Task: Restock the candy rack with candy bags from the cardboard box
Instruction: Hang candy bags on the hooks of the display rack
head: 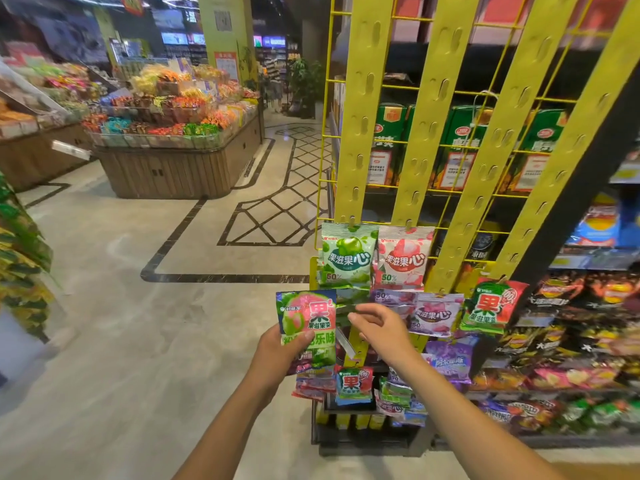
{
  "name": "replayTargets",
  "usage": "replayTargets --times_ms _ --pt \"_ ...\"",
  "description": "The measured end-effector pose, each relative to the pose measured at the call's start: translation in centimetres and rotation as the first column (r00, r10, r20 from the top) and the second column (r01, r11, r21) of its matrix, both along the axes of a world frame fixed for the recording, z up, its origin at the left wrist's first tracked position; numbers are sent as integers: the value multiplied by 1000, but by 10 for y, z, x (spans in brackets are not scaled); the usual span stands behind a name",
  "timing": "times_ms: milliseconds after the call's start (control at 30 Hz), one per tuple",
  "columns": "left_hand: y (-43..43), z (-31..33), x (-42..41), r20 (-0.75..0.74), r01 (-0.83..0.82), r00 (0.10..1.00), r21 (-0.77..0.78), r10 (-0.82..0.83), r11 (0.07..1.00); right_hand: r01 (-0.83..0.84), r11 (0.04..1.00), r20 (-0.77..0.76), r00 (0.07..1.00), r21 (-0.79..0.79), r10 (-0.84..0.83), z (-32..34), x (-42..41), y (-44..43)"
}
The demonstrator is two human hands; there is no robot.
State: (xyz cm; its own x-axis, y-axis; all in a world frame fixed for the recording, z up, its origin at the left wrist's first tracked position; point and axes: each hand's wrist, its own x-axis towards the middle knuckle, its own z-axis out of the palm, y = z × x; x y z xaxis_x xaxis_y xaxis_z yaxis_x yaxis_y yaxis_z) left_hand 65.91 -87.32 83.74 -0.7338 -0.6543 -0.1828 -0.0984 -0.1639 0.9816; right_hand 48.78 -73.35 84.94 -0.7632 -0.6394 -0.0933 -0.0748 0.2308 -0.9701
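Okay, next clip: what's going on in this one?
A person is stocking a yellow candy rack in a supermarket aisle. Their left hand holds a pink-and-green candy bag in front of the rack, while the right hand reaches toward it with loosely curled fingers, holding nothing. A few bags already hang low down, including a green bag and a purple bag; the upper strips are bare.

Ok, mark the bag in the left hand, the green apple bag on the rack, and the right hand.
held candy bag (308, 315), head view, upper part of its front.
green apple bag (347, 258), head view, centre of its front.
right hand (384, 329), head view, middle of the hand.
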Motion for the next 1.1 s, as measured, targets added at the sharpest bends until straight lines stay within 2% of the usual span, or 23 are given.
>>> replayTargets --times_ms 200,433,633,1100 --pt "19 10 -22 -36 93 995 -42 -94 995 -18 999 -75 997 -49 14 -1 -4 22" --pt "56 13 -66 -51 159 986 -58 -162 986 16 999 -70 997 -51 -20 0 -33 66" --pt "94 15 -116 -36 194 979 -155 -202 969 72 996 -91 993 -58 -78 3 -72 112" --pt "180 23 -223 -58 301 948 -145 -312 943 127 989 -152 979 -81 -138 6 -155 203"
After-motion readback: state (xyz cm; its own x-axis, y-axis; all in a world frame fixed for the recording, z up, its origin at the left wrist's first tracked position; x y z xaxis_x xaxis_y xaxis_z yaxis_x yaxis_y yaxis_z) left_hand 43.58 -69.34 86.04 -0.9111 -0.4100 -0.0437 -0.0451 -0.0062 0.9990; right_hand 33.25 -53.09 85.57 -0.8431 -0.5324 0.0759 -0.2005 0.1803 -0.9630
